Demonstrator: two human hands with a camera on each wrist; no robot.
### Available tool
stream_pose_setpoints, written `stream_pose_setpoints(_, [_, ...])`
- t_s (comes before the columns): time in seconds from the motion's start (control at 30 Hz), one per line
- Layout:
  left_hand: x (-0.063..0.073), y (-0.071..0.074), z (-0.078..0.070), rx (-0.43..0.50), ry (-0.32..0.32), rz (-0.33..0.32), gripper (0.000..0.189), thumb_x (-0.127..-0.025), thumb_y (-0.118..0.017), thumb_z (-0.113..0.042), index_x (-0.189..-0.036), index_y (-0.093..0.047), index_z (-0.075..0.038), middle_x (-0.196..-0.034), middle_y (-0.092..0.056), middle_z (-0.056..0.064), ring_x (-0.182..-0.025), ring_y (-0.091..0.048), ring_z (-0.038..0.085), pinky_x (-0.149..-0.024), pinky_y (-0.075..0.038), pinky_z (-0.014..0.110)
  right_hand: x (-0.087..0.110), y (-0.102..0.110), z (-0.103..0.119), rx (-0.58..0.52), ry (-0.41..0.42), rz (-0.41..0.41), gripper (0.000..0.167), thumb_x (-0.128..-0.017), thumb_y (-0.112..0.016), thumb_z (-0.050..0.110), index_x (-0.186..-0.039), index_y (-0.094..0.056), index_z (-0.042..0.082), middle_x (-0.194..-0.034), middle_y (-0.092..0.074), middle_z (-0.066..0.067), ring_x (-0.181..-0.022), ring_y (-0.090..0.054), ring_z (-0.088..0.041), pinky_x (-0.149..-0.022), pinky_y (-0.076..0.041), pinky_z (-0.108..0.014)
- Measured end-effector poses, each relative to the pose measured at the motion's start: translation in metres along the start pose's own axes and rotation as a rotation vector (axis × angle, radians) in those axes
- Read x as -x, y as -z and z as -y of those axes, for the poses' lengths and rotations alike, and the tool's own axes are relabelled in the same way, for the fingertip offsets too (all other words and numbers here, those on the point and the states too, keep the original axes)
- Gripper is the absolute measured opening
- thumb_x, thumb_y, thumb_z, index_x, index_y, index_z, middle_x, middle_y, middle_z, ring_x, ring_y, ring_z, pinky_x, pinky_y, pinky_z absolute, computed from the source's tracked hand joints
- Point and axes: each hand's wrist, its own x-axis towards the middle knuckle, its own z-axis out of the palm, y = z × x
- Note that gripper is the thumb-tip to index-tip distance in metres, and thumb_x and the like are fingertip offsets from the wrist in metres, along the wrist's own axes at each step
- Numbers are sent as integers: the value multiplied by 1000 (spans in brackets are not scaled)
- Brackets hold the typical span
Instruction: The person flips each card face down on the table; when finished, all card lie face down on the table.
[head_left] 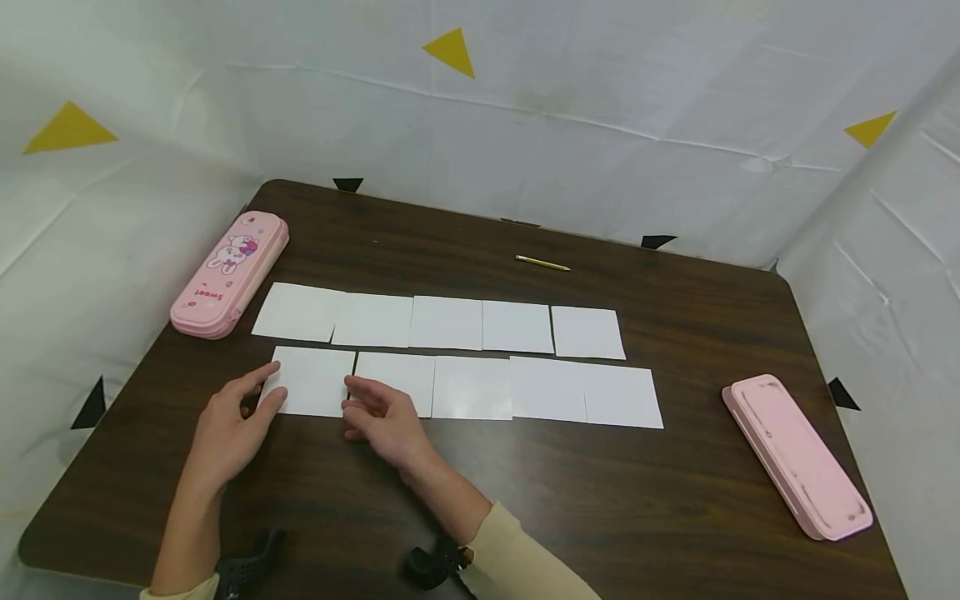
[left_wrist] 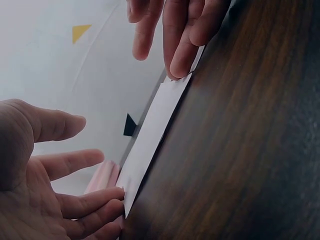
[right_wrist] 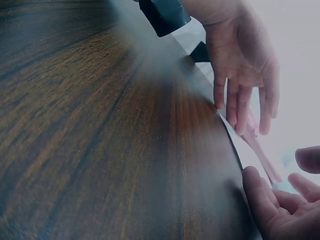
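Two rows of square white cards lie on a dark wooden table. The leftmost card of the front row [head_left: 317, 382] is between my two hands. My left hand [head_left: 225, 433] is at its left edge, fingers fairly straight and fingertips at the card. At the card's right edge is my right hand [head_left: 388, 423], its fingers loosely bent and partly covering the neighbouring card [head_left: 405, 375]. In the left wrist view, fingertips of both hands meet the flat card [left_wrist: 150, 125] at opposite ends. Neither hand grips anything.
The back row of cards [head_left: 446, 323] lies just beyond. A yellow pencil [head_left: 543, 263] is farther back. One pink pencil case [head_left: 229, 275] lies at the left edge, another pink case [head_left: 797, 457] at the right. White sheeting [head_left: 570, 150] surrounds the table [head_left: 600, 517].
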Motion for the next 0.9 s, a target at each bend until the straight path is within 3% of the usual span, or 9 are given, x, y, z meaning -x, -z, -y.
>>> stream_pose_setpoints(0.57, [4, 2, 1, 19, -36, 11, 52, -103, -47, -33, -147, -45, -4, -145, -38, 32, -130, -33, 51, -96, -29, 73, 5, 3, 1, -33, 13, 9, 43, -95, -63, 3, -136, -55, -2, -137, -57, -15, -109, -65, -27, -78, -58, -38])
stream_pose_setpoints(0.73, [5, 2, -1, 21, -42, 15, 51, -104, -45, -31, -147, -44, -4, -145, -37, 31, -130, -34, 51, -95, -29, 73, 12, 18, 6, -23, 52, 16, 43, -95, -61, 2, -138, -53, -2, -141, -53, -17, -111, -64, -33, -81, -57, -43])
stream_pose_setpoints(0.9, [6, 3, -5, 22, -53, 8, 50, -105, -44, -31, -148, -43, -6, -146, -37, 29, -130, -36, 49, -97, -32, 70, 18, 47, 12, 43, 113, 23, 44, -97, -59, 4, -140, -50, -3, -141, -51, -20, -112, -63, -34, -84, -56, -45])
